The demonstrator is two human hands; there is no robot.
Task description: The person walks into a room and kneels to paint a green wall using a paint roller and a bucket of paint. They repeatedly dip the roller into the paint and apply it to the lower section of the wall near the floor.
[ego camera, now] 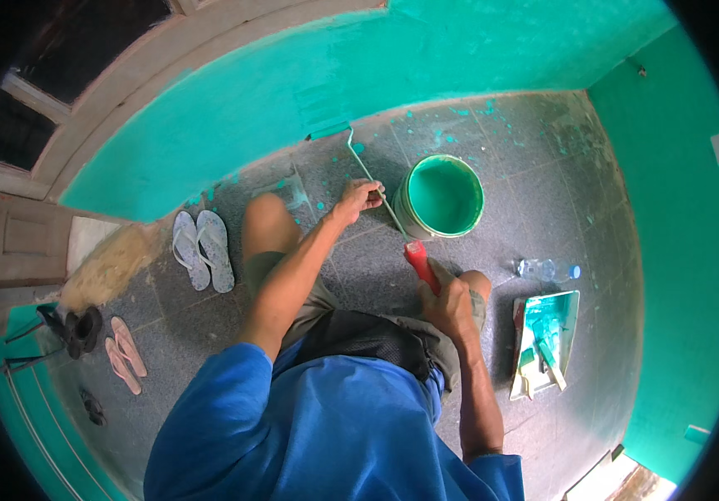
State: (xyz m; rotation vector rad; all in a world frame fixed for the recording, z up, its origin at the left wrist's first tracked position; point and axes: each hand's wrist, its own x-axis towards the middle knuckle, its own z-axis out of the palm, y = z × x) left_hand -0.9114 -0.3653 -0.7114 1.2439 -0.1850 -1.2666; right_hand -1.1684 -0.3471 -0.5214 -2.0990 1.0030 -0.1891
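Observation:
My right hand [450,304] is closed around the red handle of a paint roller [420,263]. With my left hand [359,199] I grip the roller's long metal rod partway along. The green-coated roller head [329,131] lies against the foot of the green wall [259,106], just above the floor. A round bucket of green paint [445,195] stands on the tiles to the right of the rod, close beside it. Farther right, a paint tray [574,325] smeared with green holds paint brushes [547,357].
A clear plastic bottle [547,270] lies above the tray. Patterned flip-flops [212,241] are left of my knee; pink flip-flops [126,354] and dark footwear [84,329] lie farther left. Paint drops dot the floor tiles [509,144]. Another green wall [666,206] rises at right.

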